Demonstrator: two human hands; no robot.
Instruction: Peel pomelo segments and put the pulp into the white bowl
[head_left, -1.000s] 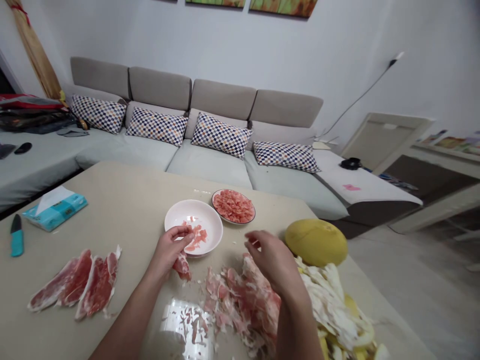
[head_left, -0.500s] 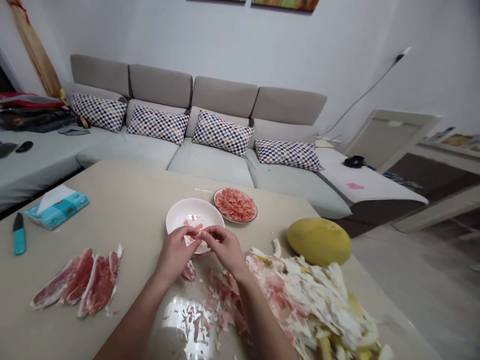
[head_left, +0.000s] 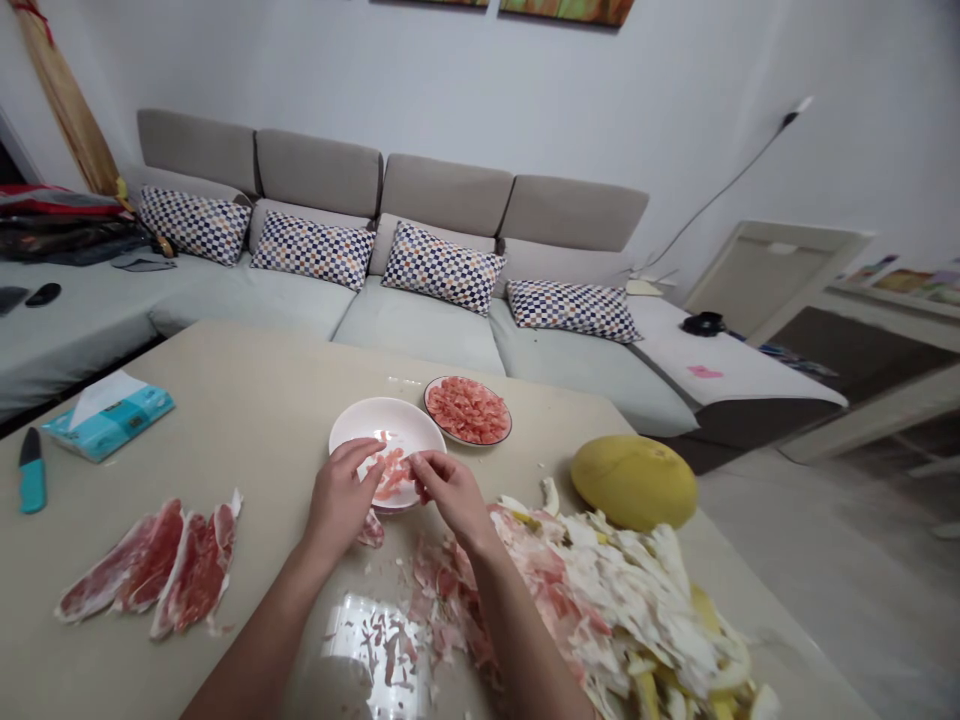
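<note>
Both of my hands are over a white bowl [head_left: 346,425] that holds some loose pink pomelo pulp [head_left: 391,478]. My left hand [head_left: 343,495] is at the bowl's left side, thumb and fingers apart, with nothing visible between them. At the right rim, my right hand [head_left: 448,490] has its thumb and fingertips pressed together; what they pinch is too small to make out. A partly hidden pomelo segment [head_left: 371,530] lies on the table below the bowl. Behind the bowl stands a dark-rimmed plate heaped with pink pulp [head_left: 469,410].
Several pomelo segments [head_left: 172,570] lie at left, near a knife [head_left: 32,470] and a tissue pack [head_left: 112,415]. On the right are a whole pomelo [head_left: 634,482] and a heap of peel and membrane [head_left: 630,590]. Membrane scraps litter the table [head_left: 247,400]; a sofa [head_left: 420,320] stands behind.
My hands have moved apart from their touching fingertips. My left thumb and fingers have spread, and more pulp shows in the bowl. The view has shifted slightly.
</note>
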